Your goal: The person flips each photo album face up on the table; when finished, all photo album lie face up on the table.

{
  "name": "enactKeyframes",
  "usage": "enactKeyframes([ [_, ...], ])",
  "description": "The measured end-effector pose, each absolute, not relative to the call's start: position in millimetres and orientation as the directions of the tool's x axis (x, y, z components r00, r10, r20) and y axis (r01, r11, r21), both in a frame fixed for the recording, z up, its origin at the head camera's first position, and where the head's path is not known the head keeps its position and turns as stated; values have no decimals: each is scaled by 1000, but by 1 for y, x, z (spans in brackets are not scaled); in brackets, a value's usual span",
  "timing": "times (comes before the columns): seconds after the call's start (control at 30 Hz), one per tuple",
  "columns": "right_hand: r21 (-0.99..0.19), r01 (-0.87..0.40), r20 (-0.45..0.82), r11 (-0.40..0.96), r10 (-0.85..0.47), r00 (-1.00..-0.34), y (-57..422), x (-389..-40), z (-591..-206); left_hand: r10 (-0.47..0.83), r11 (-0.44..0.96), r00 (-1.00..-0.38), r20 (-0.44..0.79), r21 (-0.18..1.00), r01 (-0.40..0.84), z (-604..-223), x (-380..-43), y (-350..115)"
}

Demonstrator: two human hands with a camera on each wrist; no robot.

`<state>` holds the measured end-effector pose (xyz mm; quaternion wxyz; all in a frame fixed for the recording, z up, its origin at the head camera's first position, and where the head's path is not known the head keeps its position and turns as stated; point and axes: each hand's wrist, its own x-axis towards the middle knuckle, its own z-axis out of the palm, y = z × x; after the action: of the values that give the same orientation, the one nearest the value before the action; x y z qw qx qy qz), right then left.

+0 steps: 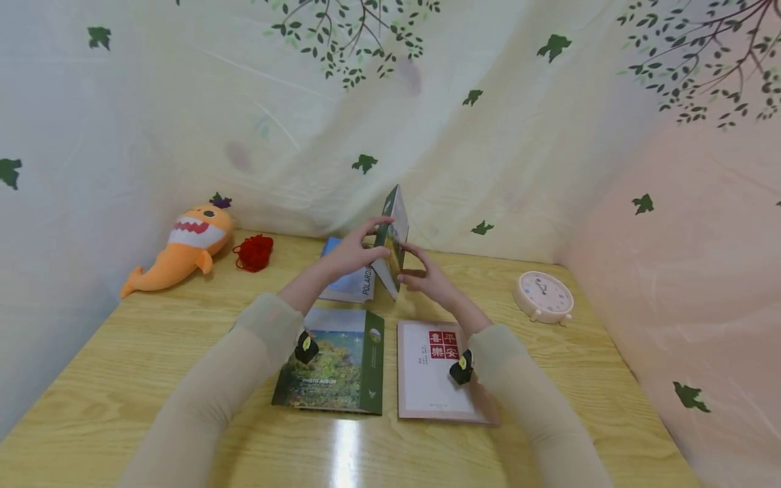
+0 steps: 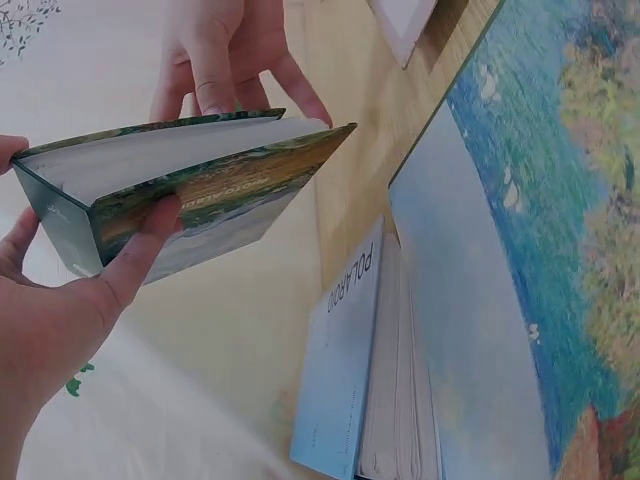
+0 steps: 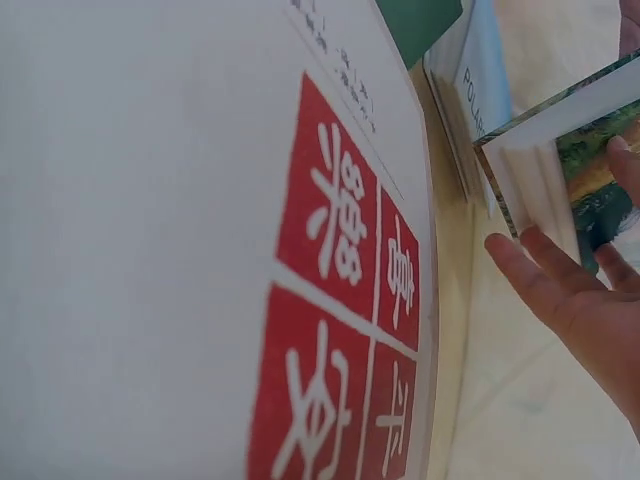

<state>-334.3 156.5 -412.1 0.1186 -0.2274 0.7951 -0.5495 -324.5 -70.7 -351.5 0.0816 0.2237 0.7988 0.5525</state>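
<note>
A photo album (image 1: 396,237) with a dark green spine and a painted landscape cover is held up on edge, tilted, its covers slightly parted. My left hand (image 1: 356,254) grips it by the spine; in the left wrist view the thumb (image 2: 150,235) presses one cover. On the opposite side, my right hand (image 1: 430,278) holds it, thumb against a cover and fingers by the edge in the right wrist view. Behind the left hand stands a light-blue POLAROID book (image 1: 350,283). A larger photo album (image 1: 329,359) lies under the left wrist.
A white-and-pink book (image 1: 427,386) with red character squares lies below the right wrist. A round pink clock (image 1: 543,297) is at the right. An orange shark plush (image 1: 183,251) and red yarn (image 1: 254,253) sit at the back left. A patterned curtain (image 1: 293,135) hangs behind the table.
</note>
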Motion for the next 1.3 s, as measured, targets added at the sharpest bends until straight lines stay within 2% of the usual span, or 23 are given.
enactKeyframes([
  [0.37, -878, -281, 120, 387, -390, -913, 158, -328, -407, 451, 263, -880, 149, 920, 291, -345, -314, -70],
  [0.57, -859, -297, 156, 418, -339, -928, 162, -323, -402, 493, 217, -847, 198, 915, 340, -346, -311, -69],
  [0.73, -889, -253, 129, 382, -321, -938, 167, -321, -399, 513, 131, -827, 229, 931, 340, -348, -309, -70],
  [1.0, -970, -130, 54, 206, -341, -939, 174, -317, -393, 527, 17, -815, 242, 955, 295, -352, -310, -73],
  [1.17, -963, -120, 30, 243, -345, -938, 179, -311, -380, 537, -11, -801, 263, 952, 305, -355, -309, -76],
  [1.3, -935, -116, -5, 336, -340, -940, 184, -302, -362, 538, -3, -795, 280, 944, 331, -358, -309, -80],
])
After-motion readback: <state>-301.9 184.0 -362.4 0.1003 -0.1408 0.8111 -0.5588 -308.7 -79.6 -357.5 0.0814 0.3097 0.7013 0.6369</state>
